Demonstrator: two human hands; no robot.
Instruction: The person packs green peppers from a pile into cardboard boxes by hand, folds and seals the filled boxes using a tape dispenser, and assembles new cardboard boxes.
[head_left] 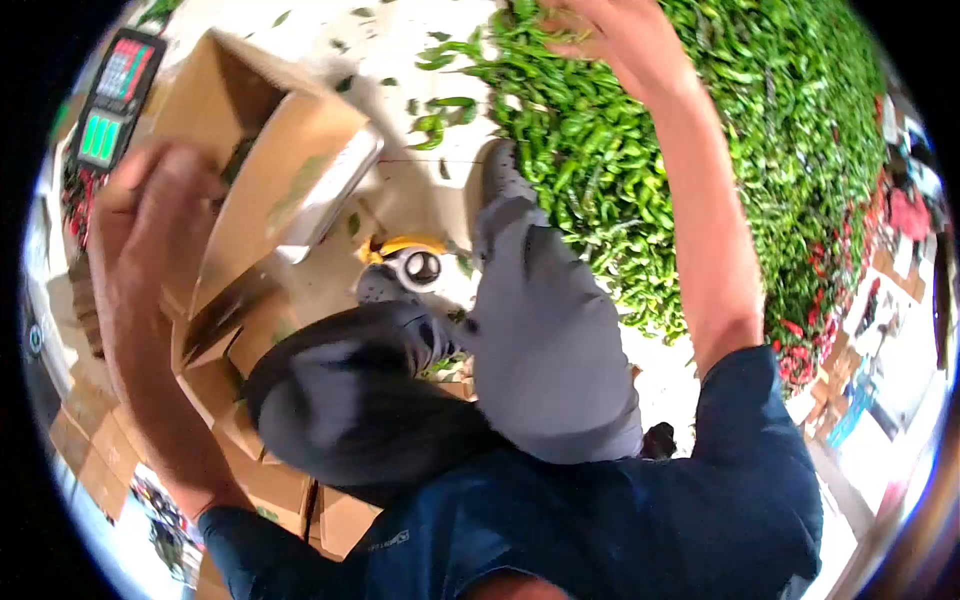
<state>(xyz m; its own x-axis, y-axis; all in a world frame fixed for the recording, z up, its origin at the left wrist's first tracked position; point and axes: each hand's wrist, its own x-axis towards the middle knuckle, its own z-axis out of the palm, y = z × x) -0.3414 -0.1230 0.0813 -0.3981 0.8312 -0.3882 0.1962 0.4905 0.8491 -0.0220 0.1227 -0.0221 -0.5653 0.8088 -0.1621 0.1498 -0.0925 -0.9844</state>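
The right hand (590, 28), blurred, is over glossy green chili peppers (620, 165) heaped at far right; the left hand (160, 205), fingers bent, is beside an open cardboard box (275, 190), and I cannot tell whether either grips anything. A yellow tape dispenser (412, 243) and the person's legs (550, 345) stand between. The box's shadowed inside shows only a dark-green patch.

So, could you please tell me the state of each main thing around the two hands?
Cardboard box: open, dark inside showing.
Digital display: on, digits lit green.
Green peppers: loose, heaped, some scattered.
Yellow tape dispenser: lying near a shoe.
Left hand: beside the box, grip unclear.
Right hand: at the heap, blurred, grip unclear.
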